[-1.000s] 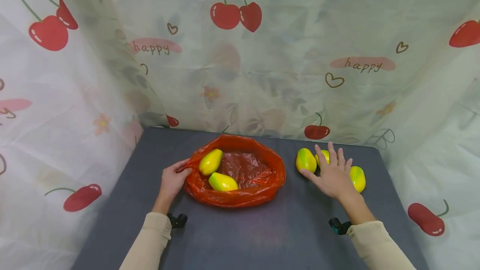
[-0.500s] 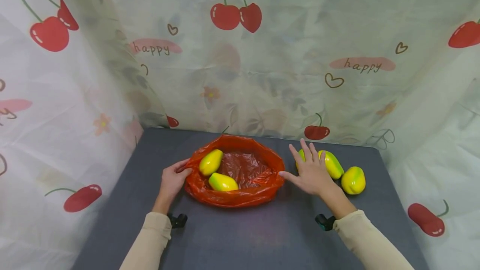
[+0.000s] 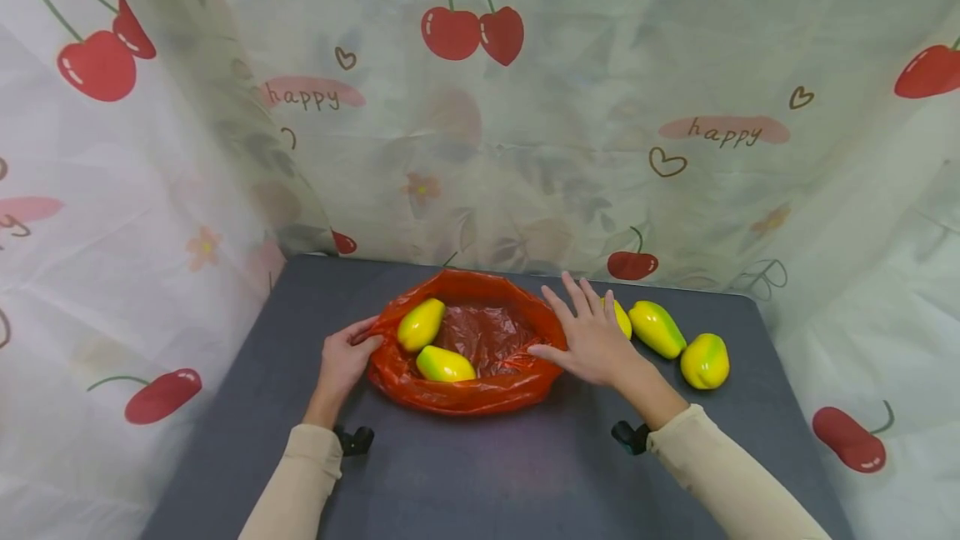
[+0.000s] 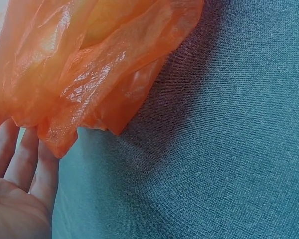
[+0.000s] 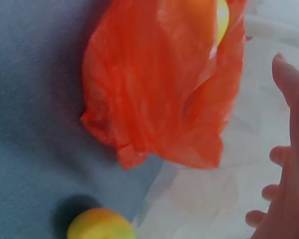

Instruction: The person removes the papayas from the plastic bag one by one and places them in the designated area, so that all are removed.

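A red plastic bag [image 3: 480, 398] lies with its mouth spread wide on the dark table. Two yellow-green papaya-like fruits are inside, one upper fruit [image 3: 422, 325] and one lower fruit [image 3: 446, 364]. At the bag's left rim my left hand [image 3: 345, 365] pinches the plastic between thumb and fingers; in the left wrist view the fingers [image 4: 27, 164] reach under its edge. My right hand [image 3: 592, 340], fingers spread and holding nothing, hovers by the right rim, overlapping it in the head view. From the right wrist view, the hand [image 5: 289, 164] is apart from the bag [image 5: 149, 89].
Three more such fruits lie right of the bag: one fruit [image 3: 621, 321] partly behind my right hand, a middle fruit [image 3: 657, 329] and a right fruit [image 3: 705, 361]. A cherry-printed curtain [image 3: 480, 148] surrounds the back and sides of the table [image 3: 495, 482].
My right hand has moved left from over the loose fruits to the bag's right rim, uncovering the middle and right fruits. My left hand stays at the left rim.
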A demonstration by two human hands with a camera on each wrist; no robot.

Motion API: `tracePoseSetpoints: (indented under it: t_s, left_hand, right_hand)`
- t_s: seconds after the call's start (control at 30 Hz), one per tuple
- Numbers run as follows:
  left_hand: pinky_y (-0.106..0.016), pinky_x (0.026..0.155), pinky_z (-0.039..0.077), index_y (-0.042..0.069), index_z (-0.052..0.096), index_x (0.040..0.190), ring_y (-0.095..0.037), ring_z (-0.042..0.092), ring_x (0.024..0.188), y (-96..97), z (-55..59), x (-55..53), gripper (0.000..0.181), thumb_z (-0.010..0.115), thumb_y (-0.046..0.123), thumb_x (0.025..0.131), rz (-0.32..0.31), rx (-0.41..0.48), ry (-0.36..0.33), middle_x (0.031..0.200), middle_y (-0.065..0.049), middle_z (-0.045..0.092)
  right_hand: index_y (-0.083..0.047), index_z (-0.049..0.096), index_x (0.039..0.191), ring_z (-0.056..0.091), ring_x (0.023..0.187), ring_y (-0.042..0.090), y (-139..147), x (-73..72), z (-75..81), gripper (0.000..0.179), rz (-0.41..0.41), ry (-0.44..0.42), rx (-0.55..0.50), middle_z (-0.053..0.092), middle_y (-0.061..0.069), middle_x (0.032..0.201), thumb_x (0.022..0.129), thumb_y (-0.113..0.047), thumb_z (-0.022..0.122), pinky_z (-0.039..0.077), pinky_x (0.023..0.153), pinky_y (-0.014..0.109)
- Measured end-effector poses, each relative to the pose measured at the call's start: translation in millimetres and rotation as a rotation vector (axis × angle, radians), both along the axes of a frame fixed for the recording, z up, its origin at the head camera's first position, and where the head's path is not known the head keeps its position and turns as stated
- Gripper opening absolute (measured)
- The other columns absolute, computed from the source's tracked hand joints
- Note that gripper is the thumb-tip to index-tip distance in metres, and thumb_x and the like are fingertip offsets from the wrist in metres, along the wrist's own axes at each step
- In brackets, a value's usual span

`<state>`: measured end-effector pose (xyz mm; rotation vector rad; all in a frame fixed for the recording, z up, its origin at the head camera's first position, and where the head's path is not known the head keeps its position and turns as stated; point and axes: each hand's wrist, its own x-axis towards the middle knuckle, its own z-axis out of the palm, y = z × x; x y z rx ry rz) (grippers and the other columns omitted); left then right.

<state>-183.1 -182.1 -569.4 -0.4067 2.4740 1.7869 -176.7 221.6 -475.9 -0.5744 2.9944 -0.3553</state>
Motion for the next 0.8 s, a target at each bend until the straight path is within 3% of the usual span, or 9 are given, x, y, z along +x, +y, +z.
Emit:
tracePoseSetpoints:
  t_s: [0.27,0.47,0.63,0.8]
  left_hand:
    - [-0.04,0.107,0.054,0.016,0.065,0.138,-0.024,0.065,0.128,0.9,0.1,0.0,0.043,0.068,0.027,0.097,0.005,0.007,0.0,0.138,-0.01,0.068]
    - [-0.041,0.107,0.053,0.016,0.065,0.138,-0.023,0.065,0.127,0.6,-1.6,0.7,0.043,0.068,0.026,0.097,0.008,0.018,-0.006,0.138,-0.009,0.067]
    - [-0.038,0.106,0.054,0.015,0.066,0.138,-0.023,0.065,0.127,-0.3,-2.5,1.6,0.042,0.069,0.026,0.097,0.01,0.022,0.003,0.137,-0.01,0.068]
    - [-0.037,0.105,0.055,0.016,0.066,0.137,-0.024,0.065,0.127,1.0,-0.7,1.2,0.042,0.069,0.026,0.097,0.009,0.031,0.007,0.137,-0.01,0.068]
  right_hand:
    - [-0.029,0.016,0.165,0.013,0.159,0.041,-29,-10.1,17.6,0.097,0.076,-0.046,-0.019,0.008,0.009,0.174,0.089,-0.077,0.053,0.013,0.123,0.073]
    - [-0.028,0.018,0.164,0.015,0.158,0.04,-49,-21.1,26.9,0.095,0.124,-0.021,-0.035,0.01,0.009,0.173,0.089,-0.075,0.055,0.015,0.124,0.071]
    - [-0.025,0.022,0.164,0.019,0.157,0.04,-62,-31.7,30.2,0.092,0.178,0.001,-0.058,0.014,0.009,0.172,0.091,-0.072,0.055,0.018,0.125,0.067]
    - [-0.025,0.024,0.163,0.023,0.156,0.037,-71,-41.8,30.4,0.09,0.216,0.0,-0.073,0.016,0.007,0.171,0.092,-0.07,0.056,0.028,0.125,0.06]
